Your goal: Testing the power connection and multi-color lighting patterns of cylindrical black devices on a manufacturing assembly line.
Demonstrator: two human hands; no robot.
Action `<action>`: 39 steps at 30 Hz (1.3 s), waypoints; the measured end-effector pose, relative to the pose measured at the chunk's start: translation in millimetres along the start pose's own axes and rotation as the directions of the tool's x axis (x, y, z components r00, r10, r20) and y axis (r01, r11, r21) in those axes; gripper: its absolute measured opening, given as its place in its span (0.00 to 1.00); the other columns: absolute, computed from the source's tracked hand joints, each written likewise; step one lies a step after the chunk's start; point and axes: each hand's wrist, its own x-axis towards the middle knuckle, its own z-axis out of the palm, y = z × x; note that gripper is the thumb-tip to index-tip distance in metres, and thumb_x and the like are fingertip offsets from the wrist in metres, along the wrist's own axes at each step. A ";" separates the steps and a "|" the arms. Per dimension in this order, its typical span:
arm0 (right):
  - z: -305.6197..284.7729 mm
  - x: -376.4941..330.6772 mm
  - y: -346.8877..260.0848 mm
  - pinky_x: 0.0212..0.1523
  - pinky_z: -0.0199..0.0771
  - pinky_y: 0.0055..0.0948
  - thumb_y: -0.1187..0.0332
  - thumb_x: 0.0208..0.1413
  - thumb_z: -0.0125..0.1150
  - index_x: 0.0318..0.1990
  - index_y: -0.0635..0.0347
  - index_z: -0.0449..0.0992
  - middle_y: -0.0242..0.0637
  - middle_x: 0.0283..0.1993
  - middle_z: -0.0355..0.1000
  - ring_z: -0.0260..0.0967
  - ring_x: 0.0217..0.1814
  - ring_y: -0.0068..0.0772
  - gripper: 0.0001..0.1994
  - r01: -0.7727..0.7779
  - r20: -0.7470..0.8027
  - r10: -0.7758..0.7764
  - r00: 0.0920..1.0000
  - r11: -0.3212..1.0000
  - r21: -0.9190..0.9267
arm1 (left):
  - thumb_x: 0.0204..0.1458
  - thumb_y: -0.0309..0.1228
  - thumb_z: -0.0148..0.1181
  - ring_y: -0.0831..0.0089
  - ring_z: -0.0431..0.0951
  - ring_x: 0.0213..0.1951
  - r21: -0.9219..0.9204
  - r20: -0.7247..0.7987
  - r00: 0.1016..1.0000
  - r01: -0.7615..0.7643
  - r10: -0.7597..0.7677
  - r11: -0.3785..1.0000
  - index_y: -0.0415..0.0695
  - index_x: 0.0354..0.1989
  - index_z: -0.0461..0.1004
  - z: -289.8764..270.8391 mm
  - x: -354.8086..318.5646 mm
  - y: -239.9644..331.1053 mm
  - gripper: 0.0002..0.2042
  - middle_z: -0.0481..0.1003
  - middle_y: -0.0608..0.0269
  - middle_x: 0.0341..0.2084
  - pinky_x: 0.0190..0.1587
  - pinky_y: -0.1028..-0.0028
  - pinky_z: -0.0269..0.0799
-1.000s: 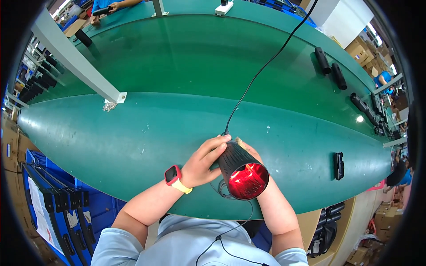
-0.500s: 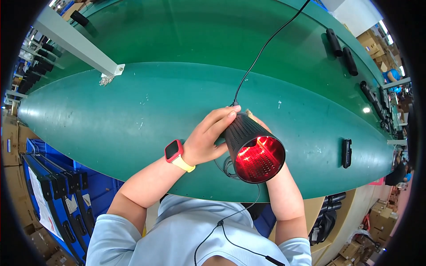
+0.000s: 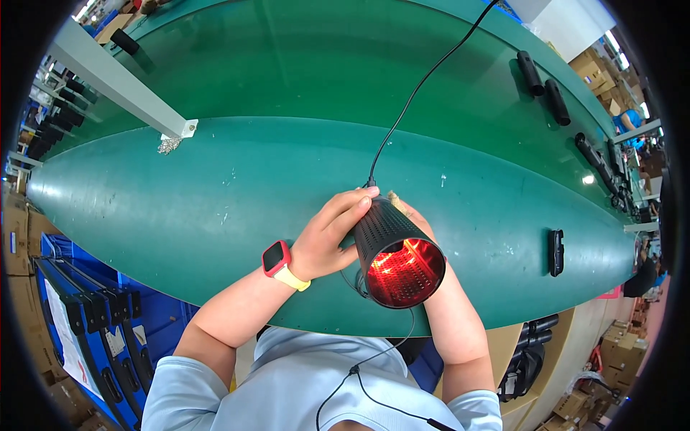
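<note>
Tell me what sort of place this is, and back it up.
Most likely a factory assembly floor: a long green workbench runs beside what looks like a conveyor belt, black tubes lie on the belt, and cardboard boxes are stacked beyond.

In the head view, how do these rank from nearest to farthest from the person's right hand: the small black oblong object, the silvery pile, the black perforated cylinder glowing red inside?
1. Black perforated cylinder: held by the right hand and the left hand.
2. Small black oblong object: right, on the green bench.
3. Silvery pile: left, at the pale post's foot.
</note>
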 end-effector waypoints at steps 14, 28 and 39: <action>5.3 -6.4 0.2 0.39 0.67 0.21 0.70 0.59 0.44 0.43 0.66 0.67 0.39 0.39 0.69 0.65 0.36 0.22 0.10 0.004 -0.054 -0.005 0.999 1.000 -0.026 | 0.31 0.16 0.60 0.58 0.67 0.49 0.010 0.011 1.000 0.004 -0.005 1.000 0.46 0.57 0.57 -0.1 -1.5 2.3 0.38 0.63 0.53 0.51 0.49 0.67 0.67; -15.4 -4.3 0.5 0.37 0.69 0.21 0.70 0.58 0.45 0.43 0.65 0.67 0.39 0.38 0.69 0.66 0.35 0.23 0.10 -0.109 0.050 0.103 0.993 0.984 0.142 | 0.30 0.17 0.60 0.58 0.68 0.49 0.001 0.018 1.000 -0.012 0.012 1.000 0.46 0.57 0.56 2.9 2.3 5.4 0.38 0.63 0.53 0.51 0.48 0.68 0.68; 0.5 -10.4 -1.3 0.38 0.69 0.21 0.71 0.58 0.45 0.43 0.66 0.67 0.40 0.39 0.70 0.67 0.36 0.24 0.10 0.006 -0.008 -0.007 1.000 0.999 -0.046 | 0.30 0.17 0.60 0.59 0.69 0.47 0.048 0.013 0.997 -0.070 0.070 0.996 0.46 0.56 0.57 3.6 0.3 4.6 0.38 0.64 0.54 0.51 0.45 0.69 0.69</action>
